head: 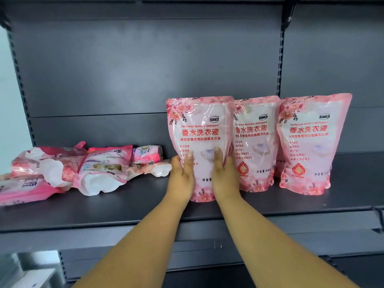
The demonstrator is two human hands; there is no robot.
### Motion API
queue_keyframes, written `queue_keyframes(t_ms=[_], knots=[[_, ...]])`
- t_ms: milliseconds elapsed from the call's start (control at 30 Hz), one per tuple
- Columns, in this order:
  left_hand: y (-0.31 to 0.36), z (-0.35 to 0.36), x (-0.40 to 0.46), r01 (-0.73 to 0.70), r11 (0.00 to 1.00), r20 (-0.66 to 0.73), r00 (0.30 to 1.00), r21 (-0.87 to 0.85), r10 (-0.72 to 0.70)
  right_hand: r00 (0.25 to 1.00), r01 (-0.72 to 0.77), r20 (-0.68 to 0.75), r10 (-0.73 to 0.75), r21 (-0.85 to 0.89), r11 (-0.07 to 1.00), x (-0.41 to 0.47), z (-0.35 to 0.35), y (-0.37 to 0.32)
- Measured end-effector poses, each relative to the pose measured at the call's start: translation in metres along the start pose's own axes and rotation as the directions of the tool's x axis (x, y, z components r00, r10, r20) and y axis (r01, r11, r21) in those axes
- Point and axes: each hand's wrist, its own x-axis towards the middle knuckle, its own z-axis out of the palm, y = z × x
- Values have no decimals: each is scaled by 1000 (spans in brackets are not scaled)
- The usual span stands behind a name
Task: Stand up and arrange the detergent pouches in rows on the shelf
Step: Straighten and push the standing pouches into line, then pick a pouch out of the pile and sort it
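Note:
Three pink detergent pouches stand upright on the dark shelf (124,210). The left standing pouch (200,125) is held from both sides: my left hand (182,175) grips its left edge with the thumb across the front, and my right hand (223,175) grips its right edge the same way. The middle pouch (254,142) stands right beside it, touching or nearly so. A third pouch (309,142) stands further right. Several more pouches (99,169) lie flat in a loose heap on the shelf's left part.
The grey back panel (145,69) rises behind the pouches, with slotted uprights at the left and at the centre right. A shelf front lip (311,219) runs along the near edge. A lower shelf level shows beneath my arms.

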Motion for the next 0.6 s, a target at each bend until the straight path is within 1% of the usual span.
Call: queue_keyframes(t_ms=[67, 100, 133, 167, 200, 233, 267, 300, 333, 400, 500, 600], knots=[[4, -8, -7, 49, 991, 95, 994, 124, -61, 998, -22, 54, 26, -72, 997, -5, -6, 2], [4, -14, -10, 66, 971, 142, 985, 230, -100, 996, -30, 80, 40, -124, 992, -7, -11, 3], [2, -24, -13, 57, 927, 180, 975, 371, -132, 993, -24, 108, 43, -172, 985, -11, -16, 3], [0, -36, -15, 11, 846, 216, 965, 533, -149, 991, -5, 133, 33, -209, 978, -14, -23, 2], [-4, -51, -19, -55, 730, 245, 957, 681, -157, 989, 30, 150, 7, -241, 970, -19, -30, 0], [-6, -67, -24, -113, 602, 257, 953, 791, -159, 987, 80, 156, -37, -275, 958, -26, -38, -1], [-8, -83, -28, -151, 489, 256, 954, 859, -154, 983, 143, 156, -98, -311, 940, -34, -44, -4], [-9, -99, -32, -172, 410, 247, 959, 896, -138, 974, 204, 164, -155, -348, 915, -46, -47, -6], [-11, -112, -35, -184, 369, 241, 964, 911, -115, 961, 263, 185, -205, -384, 885, -57, -48, -7], [-12, -133, -39, -212, 330, 256, 962, 920, -97, 930, 350, 263, -256, -424, 835, -75, -42, -7], [-8, -152, -43, -280, 283, 322, 940, 917, -113, 884, 425, 393, -252, -453, 784, -90, -22, -13], [-3, -176, -42, -358, 265, 386, 921, 895, -58, 836, 493, 493, -243, -480, 725, -97, 5, -21]])
